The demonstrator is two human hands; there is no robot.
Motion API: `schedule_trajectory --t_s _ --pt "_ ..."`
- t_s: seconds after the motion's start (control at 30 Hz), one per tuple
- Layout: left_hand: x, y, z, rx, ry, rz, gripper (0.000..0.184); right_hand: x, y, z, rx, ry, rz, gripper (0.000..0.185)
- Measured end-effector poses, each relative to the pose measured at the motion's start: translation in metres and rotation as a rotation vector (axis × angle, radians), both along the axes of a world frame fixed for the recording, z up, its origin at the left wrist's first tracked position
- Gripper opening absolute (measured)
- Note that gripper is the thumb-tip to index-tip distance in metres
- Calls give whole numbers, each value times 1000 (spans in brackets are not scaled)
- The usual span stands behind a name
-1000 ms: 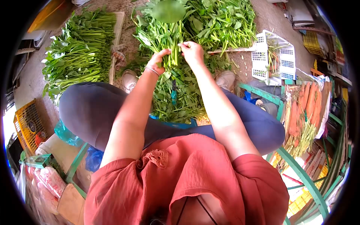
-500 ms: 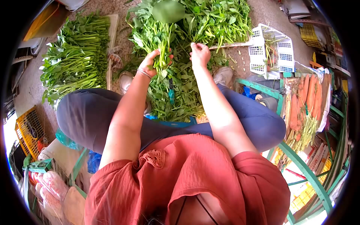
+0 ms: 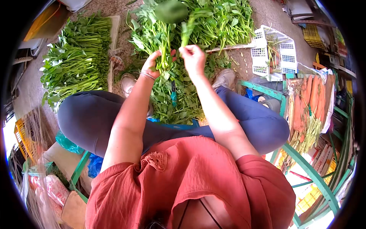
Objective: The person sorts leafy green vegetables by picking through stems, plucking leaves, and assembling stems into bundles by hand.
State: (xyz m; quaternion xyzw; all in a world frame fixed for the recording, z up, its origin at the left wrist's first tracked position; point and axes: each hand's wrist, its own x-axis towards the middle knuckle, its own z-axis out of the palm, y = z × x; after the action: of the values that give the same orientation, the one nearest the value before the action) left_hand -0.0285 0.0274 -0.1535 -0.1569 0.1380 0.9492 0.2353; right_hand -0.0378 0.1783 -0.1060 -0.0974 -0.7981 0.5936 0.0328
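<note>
My left hand (image 3: 153, 65) is closed round the stems of an upright bunch of leafy greens (image 3: 163, 45), which look like water spinach. Just right of it, my right hand (image 3: 194, 60) pinches the lower end of a few stems of greens (image 3: 186, 33), somewhat blurred. Below both hands, loose leaves (image 3: 185, 101) cover the ground between my feet. On them lies a narrow black and teal object (image 3: 174, 95), whose kind I cannot make out. Beyond my right hand spreads a large heap of the same greens (image 3: 225, 23).
Neatly stacked greens (image 3: 82, 61) lie at the left. On the right are a white plastic crate (image 3: 260, 49) with plant scraps, a bundle of carrots (image 3: 314, 95) and a green metal frame (image 3: 310, 173). A yellow crate (image 3: 23, 139) stands at the far left.
My right hand has moved left towards the bunch and now has a few stems of greens in its fingers. My left hand keeps its hold in nearly the same place.
</note>
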Motion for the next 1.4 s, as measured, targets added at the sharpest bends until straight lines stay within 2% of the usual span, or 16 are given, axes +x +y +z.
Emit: schedule_trajectory --t_s 0.2,0.27,0.3,0.4,0.53,0.67,0.73,0.8,0.83,0.87,0.93,1.0,1.07,1.13,1.2,1.4 --pt "4 -5 -14 -214 -52 -97 34 11 -7 -13 465 278 339 12" --pt "5 -7 -10 -223 54 -221 42 12 3 -4 37 -397 348 13" --pt "5 -7 -12 -232 60 -235 42 13 7 -8 -271 -409 181 16" --pt "5 -2 -7 -240 69 -186 44 6 17 -36 19 -341 -117 24" --pt "2 -4 -2 -142 23 -127 41 -2 23 -47 -159 -664 -105 23" --pt "0 -7 3 48 -33 77 41 8 49 -31 -81 -438 -207 21" --pt "-2 -6 3 134 -31 116 42 9 73 -28 207 -332 -251 15" --pt "-4 -5 7 148 -4 92 45 12 84 -19 163 7 -343 11" --pt "-4 -3 10 154 46 86 47 9 87 -12 123 72 -318 22" --pt "-4 -2 14 158 100 79 49 8 93 -3 -275 -81 -286 33" --pt "-3 -1 13 153 112 55 51 6 97 11 -539 -302 -193 41" --pt "-2 0 13 116 82 50 51 3 95 4 64 -497 -157 46" --pt "-4 0 11 132 86 52 51 0 95 -1 -78 -431 -262 50" --pt "4 -1 15 35 90 32 49 0 82 18 -571 -405 -227 47" --pt "6 -3 19 40 130 -43 47 -5 68 21 -233 -345 -175 34" --pt "13 -2 13 -91 190 -195 50 -23 10 36 -55 -270 49 28"
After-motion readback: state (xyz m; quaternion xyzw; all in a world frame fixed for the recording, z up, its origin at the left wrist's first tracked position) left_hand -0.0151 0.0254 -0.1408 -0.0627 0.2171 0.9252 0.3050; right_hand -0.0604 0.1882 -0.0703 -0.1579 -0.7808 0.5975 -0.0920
